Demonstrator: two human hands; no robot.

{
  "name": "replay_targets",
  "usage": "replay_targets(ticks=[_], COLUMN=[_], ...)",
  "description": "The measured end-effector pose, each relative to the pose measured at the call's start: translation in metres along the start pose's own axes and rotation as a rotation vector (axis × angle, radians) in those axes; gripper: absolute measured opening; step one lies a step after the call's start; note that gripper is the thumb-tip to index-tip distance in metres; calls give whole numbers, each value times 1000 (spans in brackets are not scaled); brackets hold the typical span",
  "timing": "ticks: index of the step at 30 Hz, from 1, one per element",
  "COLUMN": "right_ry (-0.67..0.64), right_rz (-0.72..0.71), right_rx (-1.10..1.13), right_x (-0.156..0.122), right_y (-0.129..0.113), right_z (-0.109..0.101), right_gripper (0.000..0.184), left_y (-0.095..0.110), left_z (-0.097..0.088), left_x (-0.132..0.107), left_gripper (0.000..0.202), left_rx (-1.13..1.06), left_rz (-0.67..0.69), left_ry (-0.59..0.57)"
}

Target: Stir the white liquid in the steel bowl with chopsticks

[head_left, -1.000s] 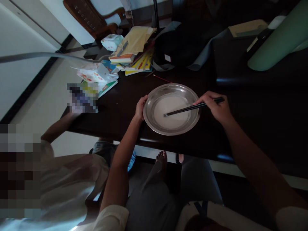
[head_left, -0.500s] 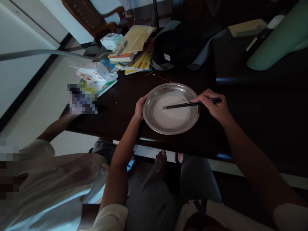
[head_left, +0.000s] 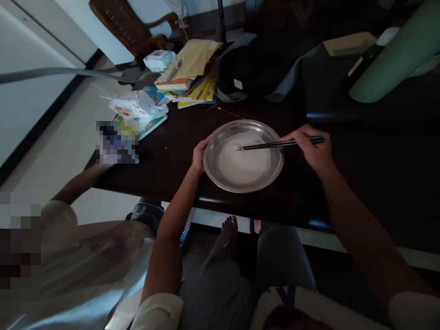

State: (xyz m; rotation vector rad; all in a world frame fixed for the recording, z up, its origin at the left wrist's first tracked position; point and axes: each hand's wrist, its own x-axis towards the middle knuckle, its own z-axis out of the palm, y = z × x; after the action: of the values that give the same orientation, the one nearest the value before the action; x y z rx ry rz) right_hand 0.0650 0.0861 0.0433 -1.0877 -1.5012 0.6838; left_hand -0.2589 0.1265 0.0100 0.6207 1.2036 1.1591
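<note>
A round metal plate (head_left: pixel 220 137) with a pale white liquid in it sits on the dark table (head_left: pixel 343 183). My left hand (head_left: pixel 198 155) grips the plate's left rim. My right hand (head_left: pixel 311 146) is closed on a pair of dark chopsticks (head_left: pixel 275 145). Their tips rest in the liquid towards the plate's far side.
Books and papers (head_left: pixel 187 78) are piled at the table's far left, beside a black bag (head_left: pixel 254 64). A green roll (head_left: pixel 395 55) lies at the far right. Another person in a white shirt (head_left: pixel 85 256) sits to my left, an arm on the table edge. A wooden chair (head_left: pixel 127 25) stands behind.
The chopstick tips have swept from the near middle of the liquid to its far side. My right hand rose slightly. My left hand stays on the rim.
</note>
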Motion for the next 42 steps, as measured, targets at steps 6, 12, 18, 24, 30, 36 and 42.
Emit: replay_targets(ticks=[6,12,18,24,30,36,42], right_ry=[38,-108,82,-132,150,-113,91], right_rz=[50,-37,32,-106,-34,-46,-67], right_rx=[186,-4,164,-4,72,104,17], right_x=[0,-2,0,-2,-1,-6,1], right_y=[4,-4,1,1,3,-1,4], right_z=[-4,3,-6,6,-6,12,-3], right_gripper=[33,25,35,30,36,36,35], left_y=[0,1,0,2,3,5,5], left_z=[-1,-2,-3,-4,-2,-2,-1], left_x=[0,0,4,6,5,8,8], left_gripper=[26,26,25,26,29,28,32], left_rx=[28,20,-5,-53,-60,-64,-92], left_rz=[27,24,58,41,10,0,-10], left_ry=[-19,-23,-30,-88,-112,-73,-94])
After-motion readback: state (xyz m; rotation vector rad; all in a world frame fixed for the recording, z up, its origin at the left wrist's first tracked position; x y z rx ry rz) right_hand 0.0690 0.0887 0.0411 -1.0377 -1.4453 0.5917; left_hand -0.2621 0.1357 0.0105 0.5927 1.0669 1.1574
